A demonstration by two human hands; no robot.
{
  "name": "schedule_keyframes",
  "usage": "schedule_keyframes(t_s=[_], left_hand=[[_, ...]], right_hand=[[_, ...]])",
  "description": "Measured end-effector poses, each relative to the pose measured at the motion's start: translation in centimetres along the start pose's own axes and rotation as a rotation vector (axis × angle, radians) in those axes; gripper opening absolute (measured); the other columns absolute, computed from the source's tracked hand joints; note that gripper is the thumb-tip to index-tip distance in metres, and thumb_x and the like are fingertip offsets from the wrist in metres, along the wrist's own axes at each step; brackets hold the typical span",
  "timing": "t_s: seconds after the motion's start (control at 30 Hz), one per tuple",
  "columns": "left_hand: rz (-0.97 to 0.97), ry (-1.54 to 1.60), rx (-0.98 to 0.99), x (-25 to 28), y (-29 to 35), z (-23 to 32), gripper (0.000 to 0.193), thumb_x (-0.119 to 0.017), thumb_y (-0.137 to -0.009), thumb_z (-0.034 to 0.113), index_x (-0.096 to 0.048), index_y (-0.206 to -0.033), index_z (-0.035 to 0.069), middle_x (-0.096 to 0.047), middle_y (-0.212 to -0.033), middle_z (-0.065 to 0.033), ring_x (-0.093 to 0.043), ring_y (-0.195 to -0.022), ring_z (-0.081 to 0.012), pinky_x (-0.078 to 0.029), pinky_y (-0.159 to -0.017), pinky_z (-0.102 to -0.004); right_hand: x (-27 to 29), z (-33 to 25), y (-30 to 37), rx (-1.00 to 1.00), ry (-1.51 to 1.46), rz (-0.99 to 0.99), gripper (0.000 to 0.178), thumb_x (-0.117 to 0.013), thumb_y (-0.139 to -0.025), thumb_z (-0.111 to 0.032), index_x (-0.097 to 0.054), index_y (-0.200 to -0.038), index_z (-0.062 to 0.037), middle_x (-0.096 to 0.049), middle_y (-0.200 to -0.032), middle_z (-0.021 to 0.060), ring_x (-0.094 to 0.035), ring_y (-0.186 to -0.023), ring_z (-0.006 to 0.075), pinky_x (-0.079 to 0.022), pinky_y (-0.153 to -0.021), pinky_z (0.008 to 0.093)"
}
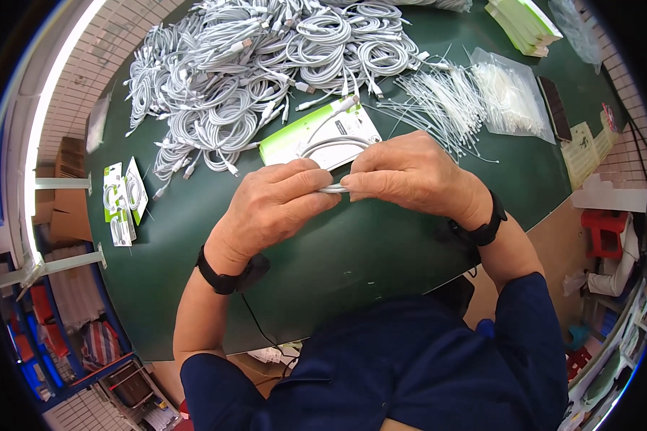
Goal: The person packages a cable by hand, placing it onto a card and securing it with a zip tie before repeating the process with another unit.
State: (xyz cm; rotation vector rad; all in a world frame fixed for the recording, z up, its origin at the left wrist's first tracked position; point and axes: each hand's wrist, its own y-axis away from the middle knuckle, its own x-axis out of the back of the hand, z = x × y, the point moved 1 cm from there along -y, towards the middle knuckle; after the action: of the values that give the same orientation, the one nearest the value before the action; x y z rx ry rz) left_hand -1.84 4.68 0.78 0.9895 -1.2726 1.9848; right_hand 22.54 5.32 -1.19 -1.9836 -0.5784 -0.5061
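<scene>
Both hands meet over the green table (338,244), and between them runs a white cable (336,188). The left hand (269,208) has its fingers curled closed around the coiled part, thumb pressed along the top; the right hand (410,176) pinches the same cable with closed fingertips, touching the left thumb tip. Only a short stretch shows between the fingertips, so a loose loop could spring out of the grip if either pinch slackens, and the coil would likely unwind.

Just beyond the fingertips lies a green-and-white packaging card (320,133) with a free run of the cable arching over it; a tug might drag that card across the table.

Farther from the right fingers, a spread of thin white ties (438,100) sits beside a clear bag (514,97). Beyond the left fingers, a heap of coiled white cables (266,65) could snag any trailing end.
</scene>
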Motion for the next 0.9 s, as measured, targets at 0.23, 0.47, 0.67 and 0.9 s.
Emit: schedule_keyframes(t_s=[0.23, 0.47, 0.67, 0.9], left_hand=[[-0.018, 0.230, 0.223, -1.1, 0.0, -0.3, 0.018, -0.080, -0.074, 0.003, -0.069, -0.089, 0.005, -0.068, -0.103, -0.0063, -0.069, -0.092, -0.0246, -0.057, -0.072, -0.0348], [0.236, 0.084, 0.477, -1.9, 0.4, -2.5, 0.036, -0.086, -0.072, 0.010, -0.069, -0.102, 0.004, -0.067, -0.113, -0.0123, -0.067, -0.102, -0.0308, -0.055, -0.084, -0.0383], [-0.033, -0.228, 0.545, -5.0, 1.0, -3.6, 0.082, -0.093, -0.064, 0.027, -0.056, -0.134, 0.004, -0.059, -0.131, -0.0170, -0.055, -0.122, -0.0362, -0.043, -0.103, -0.0482], [-0.077, -0.113, 0.555, -5.5, 1.2, -5.3, 0.096, -0.093, -0.061, 0.034, -0.050, -0.141, 0.004, -0.056, -0.136, -0.0190, -0.051, -0.129, -0.0375, -0.037, -0.108, -0.0515]], right_hand=[[-0.9, 1.3, 0.5, -0.090, -0.010, 0.062, 0.026, -0.084, -0.075, -0.006, -0.069, -0.096, -0.0072, -0.070, -0.087, 0.0088, -0.070, -0.069, 0.0246, -0.055, -0.055, 0.0316], [0.3, 3.0, 0.9, -0.141, 0.071, 0.091, 0.022, -0.083, -0.076, -0.004, -0.069, -0.093, -0.0064, -0.071, -0.089, 0.0086, -0.069, -0.068, 0.0236, -0.054, -0.057, 0.0294], [0.8, 3.5, 1.1, -0.178, 0.016, 0.144, 0.022, -0.081, -0.078, 0.001, -0.068, -0.095, -0.0050, -0.072, -0.090, 0.0093, -0.068, -0.068, 0.0204, -0.053, -0.057, 0.0278], [0.6, 3.5, 1.4, -0.246, -0.134, 0.127, 0.022, -0.077, -0.082, 0.008, -0.068, -0.099, -0.0025, -0.071, -0.093, 0.0114, -0.067, -0.069, 0.0161, -0.051, -0.055, 0.0245]])
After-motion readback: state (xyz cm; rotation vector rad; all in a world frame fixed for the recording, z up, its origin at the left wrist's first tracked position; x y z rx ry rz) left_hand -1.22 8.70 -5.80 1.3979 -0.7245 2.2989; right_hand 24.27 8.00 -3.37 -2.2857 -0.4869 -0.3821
